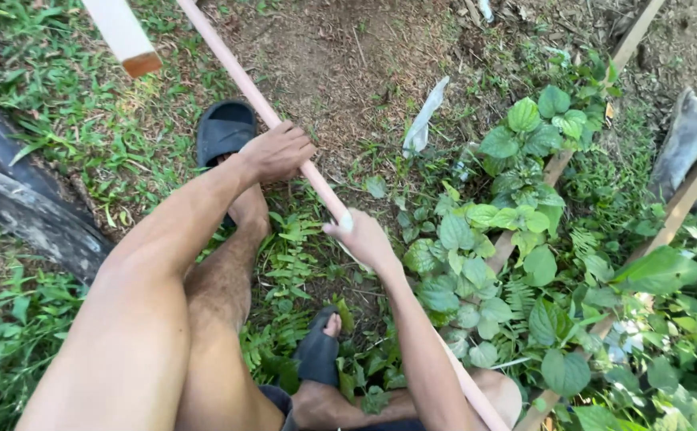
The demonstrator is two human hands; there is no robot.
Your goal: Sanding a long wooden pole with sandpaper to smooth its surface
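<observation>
A long pale pink pole [241, 76] runs from the top centre down to the bottom right, over grass and bare soil. My left hand [278, 152] is closed around it near the middle of the frame. My right hand [364, 238] grips the same pole lower down, thumb on top. My bare legs show below, with a dark slipper [222, 132] on one foot and another dark slipper [317, 351] near the bottom centre.
Leafy green plants [516, 215] grow over two thin wooden slats [684, 199] at right. A dark curved rubber piece [33, 215] lies at left. A white board end [125, 36] hangs at top left. A pale scrap [424, 120] lies on the soil.
</observation>
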